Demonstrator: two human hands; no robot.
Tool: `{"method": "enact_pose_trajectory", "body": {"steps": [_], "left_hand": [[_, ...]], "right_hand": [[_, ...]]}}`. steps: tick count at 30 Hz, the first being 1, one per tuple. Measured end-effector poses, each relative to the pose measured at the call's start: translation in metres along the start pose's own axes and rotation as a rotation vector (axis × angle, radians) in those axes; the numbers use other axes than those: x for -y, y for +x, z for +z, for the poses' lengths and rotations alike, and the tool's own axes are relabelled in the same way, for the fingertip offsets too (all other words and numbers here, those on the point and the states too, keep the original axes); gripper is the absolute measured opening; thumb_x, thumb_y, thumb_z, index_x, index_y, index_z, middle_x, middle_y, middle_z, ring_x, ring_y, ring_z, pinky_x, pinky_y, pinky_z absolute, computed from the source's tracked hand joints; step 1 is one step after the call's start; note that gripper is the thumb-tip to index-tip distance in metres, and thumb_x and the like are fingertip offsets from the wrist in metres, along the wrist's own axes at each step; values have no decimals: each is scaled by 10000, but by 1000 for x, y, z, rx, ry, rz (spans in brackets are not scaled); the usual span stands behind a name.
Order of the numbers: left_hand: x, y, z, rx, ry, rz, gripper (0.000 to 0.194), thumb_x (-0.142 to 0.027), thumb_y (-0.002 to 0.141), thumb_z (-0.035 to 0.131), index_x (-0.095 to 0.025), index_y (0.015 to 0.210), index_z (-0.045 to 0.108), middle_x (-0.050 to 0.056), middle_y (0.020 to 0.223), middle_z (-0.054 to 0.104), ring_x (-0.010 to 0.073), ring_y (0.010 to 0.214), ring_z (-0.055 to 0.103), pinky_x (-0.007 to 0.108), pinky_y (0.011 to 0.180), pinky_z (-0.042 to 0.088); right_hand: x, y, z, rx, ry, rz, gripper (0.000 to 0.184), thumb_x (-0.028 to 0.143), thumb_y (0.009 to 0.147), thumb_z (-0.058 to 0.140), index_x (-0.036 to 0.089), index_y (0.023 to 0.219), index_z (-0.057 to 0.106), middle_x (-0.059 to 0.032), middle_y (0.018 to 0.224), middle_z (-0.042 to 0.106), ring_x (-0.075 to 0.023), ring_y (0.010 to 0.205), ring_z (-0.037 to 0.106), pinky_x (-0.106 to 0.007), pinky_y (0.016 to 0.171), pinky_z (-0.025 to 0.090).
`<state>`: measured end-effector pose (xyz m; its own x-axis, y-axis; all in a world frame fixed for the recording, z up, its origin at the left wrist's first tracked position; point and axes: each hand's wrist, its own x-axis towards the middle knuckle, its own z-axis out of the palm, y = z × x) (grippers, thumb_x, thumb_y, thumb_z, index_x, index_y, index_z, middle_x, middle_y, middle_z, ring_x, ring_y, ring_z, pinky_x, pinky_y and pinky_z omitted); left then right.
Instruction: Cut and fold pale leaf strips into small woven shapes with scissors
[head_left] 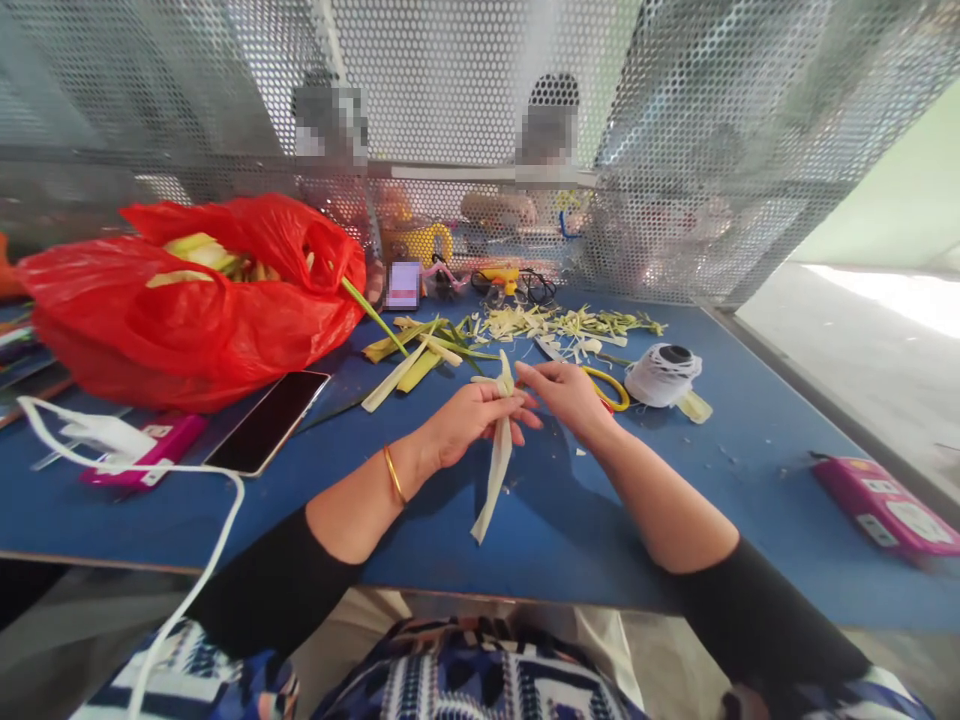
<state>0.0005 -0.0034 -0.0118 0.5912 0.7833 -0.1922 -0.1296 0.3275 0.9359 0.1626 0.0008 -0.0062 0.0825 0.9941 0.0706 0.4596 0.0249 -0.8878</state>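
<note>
In the head view, my left hand [480,412] is closed around a pale, folded leaf strip [491,490] that looks like husk. Its knotted or folded top stands above my fingers, and a long tail hangs below them. My right hand [561,388] is close beside it with thumb and forefinger pinched. Whatever lies in that pinch is too small to make out. Just behind the right hand lies a pair of scissors [616,392] with yellow handles, partly hidden. A spool of white thread [663,376] stands to the right of them.
Leaf strips [420,362] and trimmed scraps [555,322] lie on the blue table [637,640]. At left are a red plastic bag [285,330] of leaves, a phone [270,422] and a white cable [238,490]. A magenta box [889,505] sits right. Perforated metal mesh [450,80] rises behind.
</note>
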Motion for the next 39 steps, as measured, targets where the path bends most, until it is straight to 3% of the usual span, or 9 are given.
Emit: {"method": "enact_pose_trajectory", "body": {"steps": [3, 5, 10, 19, 24, 32, 36, 39], "left_hand": [[2, -1, -1, 32, 38, -5, 213, -322, 790, 733, -119, 853, 720, 82, 780, 748, 109, 525, 603, 243, 552, 462], [3, 0, -1, 35, 55, -10, 227, -341, 783, 739, -121, 833, 722, 75, 748, 741, 105, 510, 590, 241, 547, 451], [3, 0, -1, 14, 94, -51, 233, -348, 807, 718, -116, 816, 726, 71, 706, 729, 97, 487, 572, 242, 547, 446], [-1, 2, 1, -52, -44, -78, 180, -233, 895, 606, -112, 920, 737, 49, 668, 708, 88, 444, 560, 215, 468, 435], [-2, 2, 1, -40, -70, -84, 192, -251, 886, 628, -99, 936, 734, 58, 675, 708, 92, 442, 568, 221, 468, 450], [-1, 2, 5, -122, 37, -80, 209, -250, 936, 559, -102, 907, 703, 59, 669, 714, 96, 442, 581, 227, 501, 476], [2, 1, 7, -108, 155, -45, 226, -299, 920, 594, -104, 880, 702, 55, 652, 712, 103, 450, 585, 223, 494, 461], [3, 1, 8, -118, 136, -70, 219, -309, 885, 642, -109, 820, 701, 44, 613, 693, 102, 445, 576, 220, 489, 455]], "right_hand": [[-2, 0, 2, 192, 299, 161, 452, 618, 652, 705, 180, 571, 629, 27, 513, 514, -106, 520, 424, -275, 541, 321], [-3, -1, 5, 246, 505, 213, 403, 552, 568, 790, 179, 613, 646, 31, 534, 540, -97, 508, 427, -264, 517, 320], [-6, 0, 10, 142, 697, 256, 321, 391, 499, 849, 173, 605, 638, 32, 560, 561, -81, 512, 452, -237, 481, 304], [2, -3, 11, 42, 870, 215, 246, 304, 499, 817, 171, 591, 632, -29, 669, 676, -117, 579, 576, -253, 542, 449], [4, -5, 13, -9, 838, 191, 293, 275, 480, 827, 195, 560, 557, 31, 515, 579, -97, 489, 512, -244, 497, 420], [2, -4, 14, -91, 662, 144, 364, 327, 450, 847, 182, 683, 608, 48, 549, 578, -96, 516, 497, -261, 527, 400], [1, -3, 18, -159, 529, 90, 412, 336, 419, 862, 192, 685, 582, 70, 520, 542, -104, 518, 472, -270, 516, 374], [2, -3, 15, -104, 490, 93, 384, 350, 452, 850, 184, 687, 596, 72, 526, 536, -94, 522, 459, -269, 527, 367]]}}
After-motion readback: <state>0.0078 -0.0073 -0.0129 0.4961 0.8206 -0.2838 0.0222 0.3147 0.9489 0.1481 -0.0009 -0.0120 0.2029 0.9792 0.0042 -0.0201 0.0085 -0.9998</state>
